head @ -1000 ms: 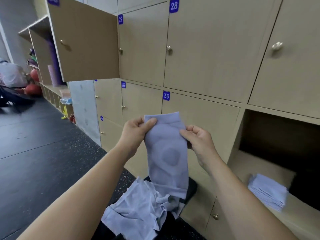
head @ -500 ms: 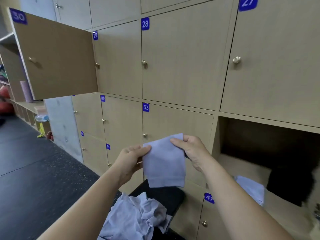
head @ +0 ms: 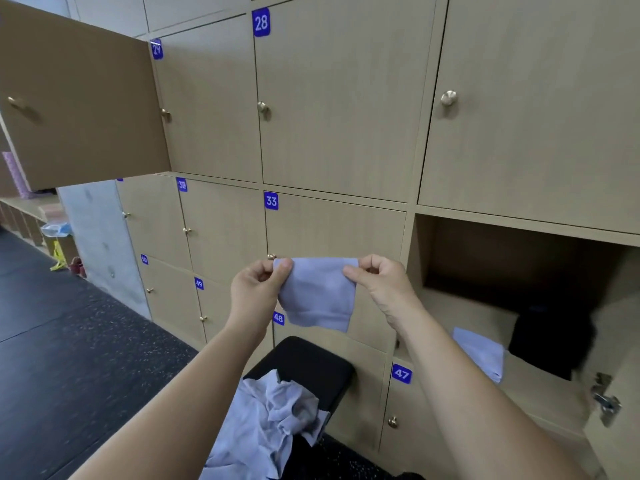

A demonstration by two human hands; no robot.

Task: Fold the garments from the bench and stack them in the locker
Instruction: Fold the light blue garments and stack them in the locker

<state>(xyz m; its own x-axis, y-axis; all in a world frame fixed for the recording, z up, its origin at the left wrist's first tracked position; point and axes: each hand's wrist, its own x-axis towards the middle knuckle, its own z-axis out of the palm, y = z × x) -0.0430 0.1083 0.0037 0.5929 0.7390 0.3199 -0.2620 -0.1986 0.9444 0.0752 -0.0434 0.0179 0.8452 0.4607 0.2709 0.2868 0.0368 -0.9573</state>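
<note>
A small folded pale-lilac garment [head: 318, 296] hangs in the air in front of locker door 33. My left hand [head: 258, 289] pinches its upper left corner and my right hand [head: 379, 284] pinches its upper right corner. Below, a crumpled heap of lilac garments [head: 266, 420] lies on the black padded bench [head: 311, 362]. To the right, the open locker [head: 519, 258] holds a stack of folded lilac garments [head: 481, 351] on its floor, beside a black item [head: 550, 341].
A locker door [head: 79, 102] stands open at upper left, jutting into the room at head height. The open locker's own door with a metal hinge [head: 606, 403] is at the right edge. Dark rubber floor [head: 69, 341] stretches to the left.
The long hanging garment has been folded in half and now hangs short between both hands. My view has swung right and nearer the lockers, showing more of the open locker.
</note>
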